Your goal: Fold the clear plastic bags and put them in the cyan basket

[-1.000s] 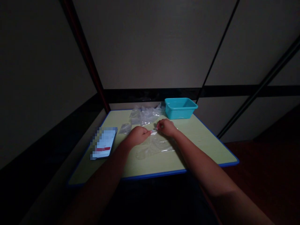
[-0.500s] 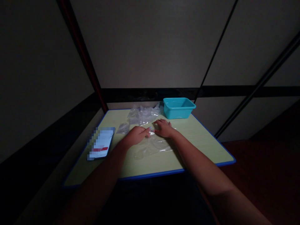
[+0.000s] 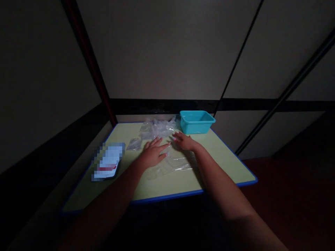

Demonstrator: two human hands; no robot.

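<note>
A clear plastic bag (image 3: 180, 164) lies spread on the table in front of me. Over its left part is my left hand (image 3: 154, 153), fingers spread and holding nothing; whether it touches the plastic I cannot tell. My right hand (image 3: 184, 141) hovers at the bag's far side, fingers stretched forward and apart, with nothing visible in it. Beyond both hands rests a crumpled heap of clear plastic bags (image 3: 158, 128). A small folded plastic bag (image 3: 134, 144) sits to the left of my left hand.
A turquoise plastic basin (image 3: 197, 126) stands at the back right of the table (image 3: 222, 164), which has a blue edge. On the left lies a phone or tablet (image 3: 110, 162) with a lit, partly blurred screen. Panelled walls rise behind the table.
My left hand has opened from a closer grip, its fingers now spread. My right hand has lifted slightly off the plastic. The whole view has shifted a little.
</note>
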